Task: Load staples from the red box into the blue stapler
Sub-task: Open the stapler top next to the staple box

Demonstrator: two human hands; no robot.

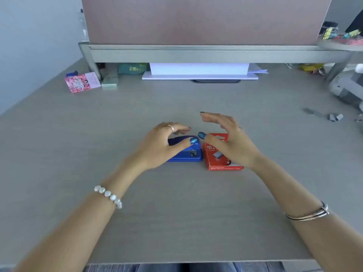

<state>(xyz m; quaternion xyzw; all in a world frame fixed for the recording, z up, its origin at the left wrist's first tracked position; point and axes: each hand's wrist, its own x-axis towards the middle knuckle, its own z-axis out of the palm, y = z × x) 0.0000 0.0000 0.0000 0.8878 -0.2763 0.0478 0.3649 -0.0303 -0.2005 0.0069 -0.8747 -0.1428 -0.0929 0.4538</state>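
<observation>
Resting on the grey desk (176, 213) near its middle, the blue stapler (188, 154) sits just left of the red box (220, 160), the two almost touching. From the head camera, the left hand (161, 148) curls loosely over the stapler, thumb laid on its top, fingers arched behind it; a firm grip cannot be told. The right hand (229, 142) hovers spread open above the box, fingers apart, holding nothing. A pearl bracelet (109, 195) circles the left wrist, a metal bangle (310, 213) the right. Loose staple strips (335, 117) lie far right.
</observation>
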